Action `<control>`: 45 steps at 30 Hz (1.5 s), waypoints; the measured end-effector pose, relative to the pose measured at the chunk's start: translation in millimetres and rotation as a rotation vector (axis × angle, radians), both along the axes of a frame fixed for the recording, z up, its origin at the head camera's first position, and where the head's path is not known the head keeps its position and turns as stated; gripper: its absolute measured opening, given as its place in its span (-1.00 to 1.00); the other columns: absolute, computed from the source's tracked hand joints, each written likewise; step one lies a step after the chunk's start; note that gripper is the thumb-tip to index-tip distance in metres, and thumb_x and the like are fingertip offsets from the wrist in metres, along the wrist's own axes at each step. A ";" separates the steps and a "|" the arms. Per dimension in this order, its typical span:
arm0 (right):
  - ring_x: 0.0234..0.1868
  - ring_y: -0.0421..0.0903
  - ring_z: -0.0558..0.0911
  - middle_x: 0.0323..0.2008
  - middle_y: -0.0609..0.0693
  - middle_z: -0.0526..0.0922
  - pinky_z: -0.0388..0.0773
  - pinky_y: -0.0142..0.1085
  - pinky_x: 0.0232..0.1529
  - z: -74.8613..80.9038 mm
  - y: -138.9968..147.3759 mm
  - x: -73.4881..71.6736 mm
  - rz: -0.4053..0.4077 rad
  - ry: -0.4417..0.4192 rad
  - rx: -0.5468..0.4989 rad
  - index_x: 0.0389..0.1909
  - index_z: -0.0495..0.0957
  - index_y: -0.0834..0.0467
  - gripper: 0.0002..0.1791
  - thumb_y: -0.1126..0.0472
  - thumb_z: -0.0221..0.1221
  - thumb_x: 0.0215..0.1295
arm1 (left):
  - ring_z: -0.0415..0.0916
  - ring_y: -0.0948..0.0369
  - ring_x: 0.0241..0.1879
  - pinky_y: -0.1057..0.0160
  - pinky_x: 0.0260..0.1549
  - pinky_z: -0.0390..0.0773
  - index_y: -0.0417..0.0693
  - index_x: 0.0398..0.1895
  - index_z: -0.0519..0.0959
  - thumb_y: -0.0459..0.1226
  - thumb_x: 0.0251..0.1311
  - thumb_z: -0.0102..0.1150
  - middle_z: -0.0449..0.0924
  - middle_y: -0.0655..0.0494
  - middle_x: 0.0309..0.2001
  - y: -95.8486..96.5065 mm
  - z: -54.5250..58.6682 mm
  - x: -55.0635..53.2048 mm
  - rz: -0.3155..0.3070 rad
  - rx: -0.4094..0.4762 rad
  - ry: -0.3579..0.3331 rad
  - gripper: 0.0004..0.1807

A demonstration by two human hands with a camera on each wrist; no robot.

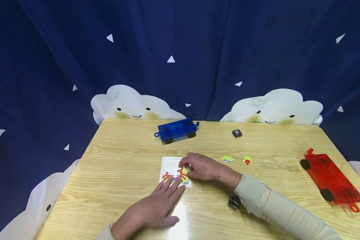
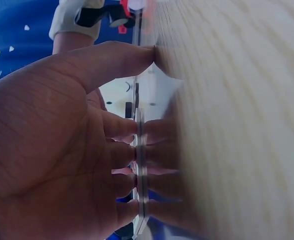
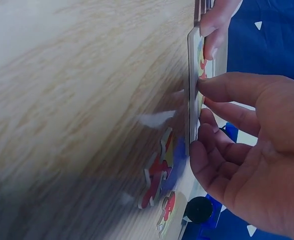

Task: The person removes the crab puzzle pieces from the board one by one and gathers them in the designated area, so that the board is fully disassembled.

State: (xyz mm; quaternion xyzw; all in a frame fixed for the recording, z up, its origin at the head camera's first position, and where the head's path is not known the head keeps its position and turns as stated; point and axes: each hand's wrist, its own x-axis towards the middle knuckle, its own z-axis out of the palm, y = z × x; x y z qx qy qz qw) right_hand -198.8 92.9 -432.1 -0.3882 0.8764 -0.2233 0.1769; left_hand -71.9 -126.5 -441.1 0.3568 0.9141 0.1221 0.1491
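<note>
You've got a pale wood-grain table point(image 1: 117, 160) with a glossy bright streak near your left hand point(image 1: 157, 206), and behind it a dark blue curtain point(image 1: 195, 40) with white triangles and smiley clouds. Up back sit a blue toy wagon point(image 1: 176, 130) and a dark tile point(image 1: 237, 133) marked P; a red toy wagon point(image 1: 333, 178) is way over on the right.

Your puzzle board point(image 1: 170, 163) lies flat around the middle of the table: thin, square, white border, blank white up top, red, yellow-green and blue artwork filling the lower part. Your left hand is spread flat with straight fingers, tips resting on its near side. Your right hand point(image 1: 202, 166) is curled, thumb and index pinching a red-and-yellow piece point(image 1: 184, 171) at the board's right side. Right of that hand, two loose pieces point(image 1: 227, 158) lie apart, yellow-green with white or red bits.
</note>
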 end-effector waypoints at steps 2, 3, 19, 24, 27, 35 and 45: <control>-0.29 -0.17 0.48 -0.20 -0.06 0.55 0.49 -0.27 -0.20 0.3 -0.2 -0.4 0.000 -0.003 -0.012 0.05 0.64 0.13 -0.65 0.37 0.36 0.25 | -0.21 -0.11 0.60 -0.17 0.45 0.07 -0.14 0.65 0.04 0.10 0.31 0.20 -0.10 -0.13 0.64 0.1 0.2 -0.4 -0.003 0.000 0.003 -0.02; -0.30 -0.17 0.48 -0.20 -0.06 0.55 0.49 -0.27 -0.21 0.5 -0.1 -0.5 0.000 -0.004 -0.018 0.04 0.64 0.13 -0.65 0.38 0.36 0.24 | -0.21 -0.11 0.60 -0.17 0.45 0.08 -0.14 0.65 0.04 0.10 0.31 0.20 -0.10 -0.13 0.64 0.1 0.2 -0.6 -0.003 0.000 0.007 -0.01; -0.33 -0.18 0.52 -0.38 -0.24 0.60 0.50 -0.23 -0.18 0.3 -4.8 -4.6 -0.062 0.014 -0.106 -0.17 0.68 0.02 -0.88 0.29 0.20 0.48 | -0.18 -0.11 0.60 -0.16 0.44 0.09 -0.14 0.64 0.06 0.10 0.31 0.20 -0.06 -0.14 0.63 -0.2 0.6 -0.5 -0.003 -0.008 0.011 -0.02; -0.37 -0.21 0.52 -0.43 -0.25 0.57 0.48 -0.25 -0.23 -2.5 -6.6 -3.0 -0.089 0.017 -0.107 -0.20 0.67 0.02 -0.88 0.29 0.20 0.47 | -0.16 -0.12 0.59 -0.15 0.45 0.09 -0.15 0.64 0.08 0.09 0.30 0.21 -0.03 -0.14 0.63 -0.3 -0.2 0.2 -0.007 -0.007 0.019 -0.03; -0.37 -0.21 0.52 -0.43 -0.25 0.57 0.49 -0.25 -0.23 -3.2 -7.0 -1.4 -0.099 0.032 -0.112 -0.20 0.67 0.02 -0.87 0.29 0.18 0.48 | -0.16 -0.11 0.59 -0.15 0.45 0.09 -0.15 0.64 0.08 0.09 0.31 0.21 -0.04 -0.13 0.63 -0.3 -0.5 0.3 -0.006 -0.005 0.016 -0.03; -0.39 -0.21 0.52 -0.44 -0.23 0.57 0.49 -0.24 -0.26 -2.4 -8.6 2.8 -0.138 0.047 -0.088 -0.17 0.66 0.02 -0.89 0.23 0.17 0.51 | -0.17 -0.11 0.59 -0.15 0.45 0.08 -0.15 0.64 0.07 0.09 0.31 0.21 -0.05 -0.13 0.63 0.1 0.4 -0.3 -0.005 -0.011 0.009 -0.03; -0.43 -0.21 0.51 -0.49 -0.26 0.54 0.47 -0.25 -0.34 -3.2 -10.9 3.1 -0.150 0.100 -0.048 -0.29 0.67 0.00 -0.86 0.19 0.18 0.50 | -0.15 -0.11 0.59 -0.16 0.45 0.09 -0.15 0.63 0.09 0.09 0.30 0.21 -0.04 -0.13 0.63 0.2 0.6 -0.2 -0.008 -0.013 0.020 -0.03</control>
